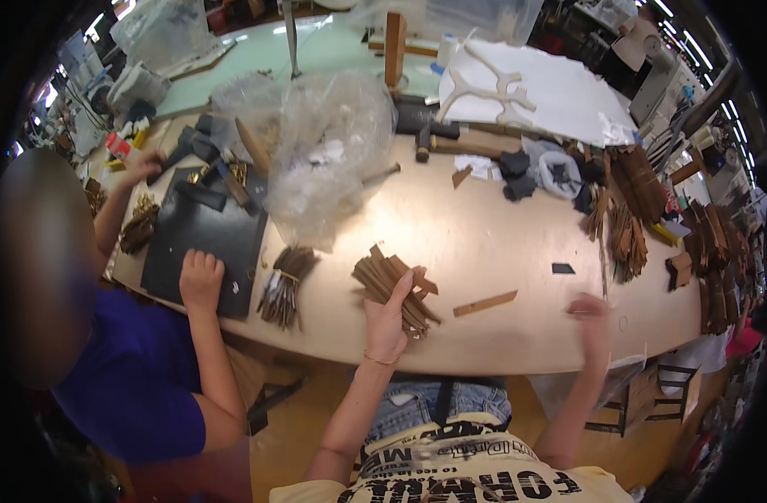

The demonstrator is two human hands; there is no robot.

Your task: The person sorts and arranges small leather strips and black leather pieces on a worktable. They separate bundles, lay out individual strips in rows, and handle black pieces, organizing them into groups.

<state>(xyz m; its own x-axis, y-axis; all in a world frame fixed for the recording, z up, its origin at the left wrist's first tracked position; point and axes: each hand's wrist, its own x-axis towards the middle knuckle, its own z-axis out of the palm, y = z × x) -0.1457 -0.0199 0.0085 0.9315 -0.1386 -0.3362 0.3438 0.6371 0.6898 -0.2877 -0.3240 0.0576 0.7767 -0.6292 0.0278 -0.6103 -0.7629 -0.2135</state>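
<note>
One head-worn fisheye view looks steeply down from above and slightly behind the hands [386, 325], facing out across the surface [492, 226]. It sits near them, yet spreads wide enough to reach well beyond and to both sides of them.

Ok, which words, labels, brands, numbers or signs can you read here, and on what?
Cream shirt: large and small black lettering, partly legible; I won't copy the wording.
Red object by the co-worker: any marking is too small to read.
Bundle of brown strips in the left hand: no readable text.
</note>
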